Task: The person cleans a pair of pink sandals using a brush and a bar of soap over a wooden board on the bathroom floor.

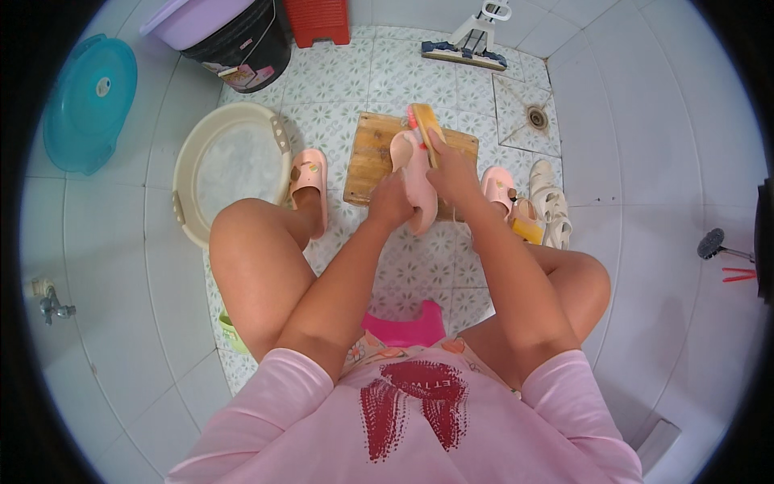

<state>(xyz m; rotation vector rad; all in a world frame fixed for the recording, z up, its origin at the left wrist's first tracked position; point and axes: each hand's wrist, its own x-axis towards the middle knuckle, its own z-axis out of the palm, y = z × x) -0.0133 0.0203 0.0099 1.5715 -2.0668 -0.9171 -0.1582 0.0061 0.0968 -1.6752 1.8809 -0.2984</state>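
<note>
My left hand grips a pale pink slipper, tilted on its side with its strap opening facing left. In my right hand is a scrubbing brush with a yellowish back and pink bristles. The bristles meet the upper end of the slipper. Both hands work above a wooden board lying on the tiled floor. My fingers hide part of the brush and of the slipper's middle.
A cream plastic basin stands left of my foot. Behind are a black bucket, a red plastic stool and a mop. White sandals and a yellow block lie right, near the floor drain. A pink stool is under me.
</note>
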